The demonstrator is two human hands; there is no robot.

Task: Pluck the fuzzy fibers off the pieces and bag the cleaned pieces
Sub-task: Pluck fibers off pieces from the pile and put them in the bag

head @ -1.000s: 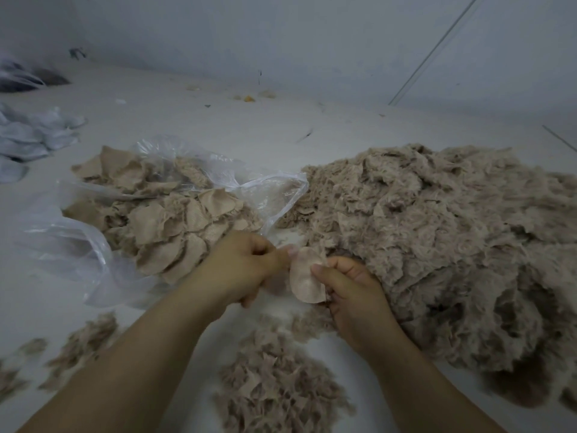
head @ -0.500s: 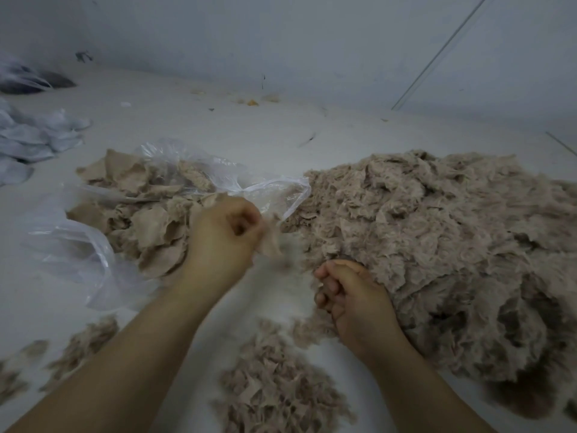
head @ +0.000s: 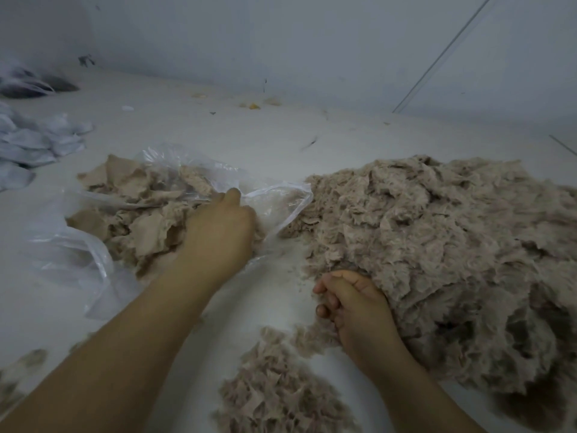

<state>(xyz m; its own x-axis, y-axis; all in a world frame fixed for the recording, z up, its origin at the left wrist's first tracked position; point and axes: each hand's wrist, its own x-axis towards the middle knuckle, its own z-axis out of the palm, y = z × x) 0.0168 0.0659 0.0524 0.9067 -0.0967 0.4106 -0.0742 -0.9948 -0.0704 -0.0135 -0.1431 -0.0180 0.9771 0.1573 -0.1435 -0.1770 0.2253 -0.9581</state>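
Observation:
A clear plastic bag lies open at centre left, with smooth tan cleaned pieces inside. My left hand reaches into the bag's mouth over those pieces. Its fingers point down and away, hidden behind the back of the hand, so no piece shows in it. A big heap of fuzzy beige pieces fills the right side. My right hand rests at the heap's near edge, fingers loosely curled, with nothing visible in them.
A small pile of plucked fluff lies in front between my forearms, and more tufts sit at the lower left. Pale blue-white cloth pieces are stacked at the far left. A wall rises behind the white surface.
My left hand carried the smooth piece from between both hands leftward into the bag. My right hand let go of it and stayed curled by the heap.

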